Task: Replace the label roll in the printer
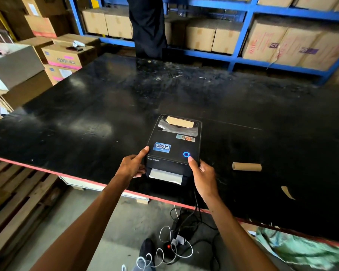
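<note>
A black label printer (174, 145) sits near the front edge of the black table (86, 118), lid closed, with a blue ring light lit on top. White label paper (165, 176) sticks out of its front slot. Through the lid window a brown roll shows. My left hand (133, 165) grips the printer's front left corner, thumb on top. My right hand (201, 173) grips the front right corner, thumb just below the light. An empty cardboard core (247, 166) lies on the table to the right of the printer.
A paper scrap (287, 192) lies right of my right arm. Cables (176, 237) hang from the printer to the floor. A person in dark clothes (147, 26) stands beyond the table. Blue shelving (241, 53) holds cardboard boxes; more boxes (64, 55) are stacked at left.
</note>
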A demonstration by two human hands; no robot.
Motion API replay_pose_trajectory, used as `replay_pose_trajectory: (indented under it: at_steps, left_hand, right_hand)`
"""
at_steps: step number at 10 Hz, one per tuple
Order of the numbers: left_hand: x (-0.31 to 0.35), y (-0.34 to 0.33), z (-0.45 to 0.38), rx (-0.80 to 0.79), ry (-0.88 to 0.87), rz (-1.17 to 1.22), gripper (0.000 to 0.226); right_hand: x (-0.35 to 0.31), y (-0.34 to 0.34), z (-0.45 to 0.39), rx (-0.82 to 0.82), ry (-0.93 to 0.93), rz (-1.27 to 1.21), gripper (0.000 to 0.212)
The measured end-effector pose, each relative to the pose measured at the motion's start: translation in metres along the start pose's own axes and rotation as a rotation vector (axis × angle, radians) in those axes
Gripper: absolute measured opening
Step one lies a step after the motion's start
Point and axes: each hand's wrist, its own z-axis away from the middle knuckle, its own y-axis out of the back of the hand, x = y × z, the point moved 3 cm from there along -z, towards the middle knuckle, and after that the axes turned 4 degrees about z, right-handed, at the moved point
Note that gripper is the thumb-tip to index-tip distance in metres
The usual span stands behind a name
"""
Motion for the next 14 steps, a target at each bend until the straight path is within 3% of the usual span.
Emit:
replay_pose_trajectory:
  at_steps: [5,12,13,14]
  left_hand:
    - [0.004,-0.003,0.006,-0.001,-0.019,0.039,0.046]
    - [0.000,-0.002,0.010,-0.013,-0.023,0.006,0.048]
    - [0.002,0.003,0.015,-0.001,-0.042,-0.031,0.053]
    - [-0.028,0.025,0.037,0.067,-0.099,0.001,0.043]
  right_hand:
    - [-0.003,-0.001,0.003,-0.011,-0.020,0.006,0.041]
    - [-0.011,0.001,0.010,-0.044,-0.064,0.037,0.038]
    - [-0.026,0.013,0.015,-0.120,-0.081,-0.031,0.017]
    - [-0.004,0.047,0.050,0.068,-0.080,-0.021,0.017]
